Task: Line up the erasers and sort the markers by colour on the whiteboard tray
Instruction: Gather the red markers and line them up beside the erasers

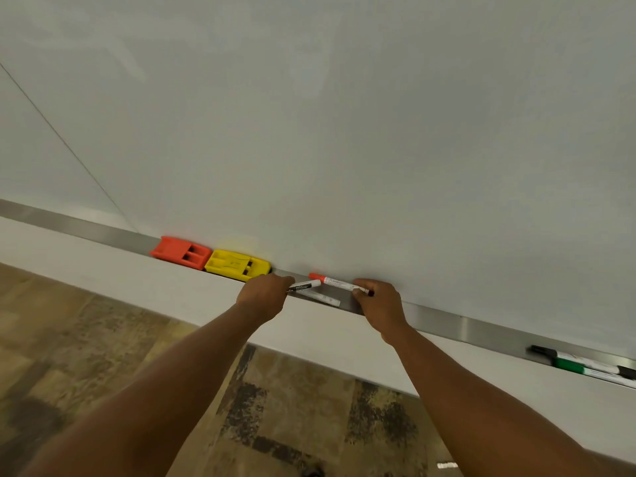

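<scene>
Whiteboard tray [447, 320], steel: orange eraser [180, 253] and yellow eraser [237, 265] abut at left. Your left hand [263, 297] grasps a black marker [304, 286]; your right hand [378, 304] pinches a red marker [332, 281], its long axis along the tray. Green and black markers [585, 364] lie well right, nearer your right hand.

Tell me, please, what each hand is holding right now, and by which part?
The left hand grips a white-barrelled marker by its left end. The right hand pinches the red-capped marker at the end opposite its cap.
</scene>
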